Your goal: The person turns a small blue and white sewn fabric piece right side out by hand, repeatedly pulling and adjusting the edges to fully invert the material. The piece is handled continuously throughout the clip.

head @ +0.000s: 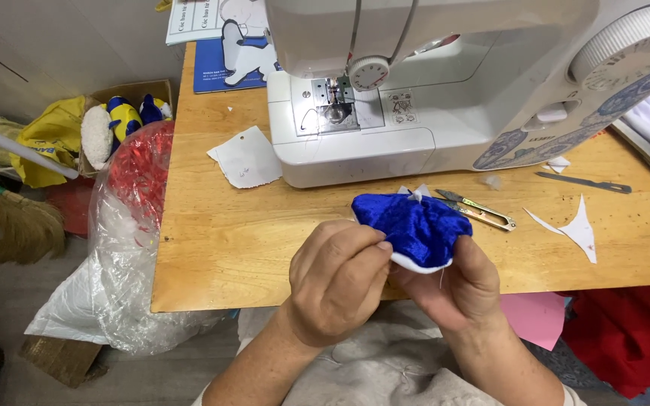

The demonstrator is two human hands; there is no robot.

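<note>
The wooden table (pixel 212 248) carries a white sewing machine (pixel 430 83), pushed back so the front edge stays free for handwork. There, above the edge, the blue velvet piece (pixel 415 225) is held up: the right hand (pixel 457 289) cups it from below, the left hand (pixel 336 282) pinches its white rim. Thread snips (pixel 479 210) lie just behind, within reach.

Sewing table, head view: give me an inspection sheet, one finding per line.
Surface: wooden table, sewing machine at the back.
Job's things: blue velvet piece with white lining, held over the front edge.
Clutter: thread snips, paper scraps, white fabric offcuts.
Hands: left hand pinches the piece's edge; right hand supports it from below.
Cables: nothing seen.
Surroundings: clear plastic bag, broom, box of stuffed toys at left.
</note>
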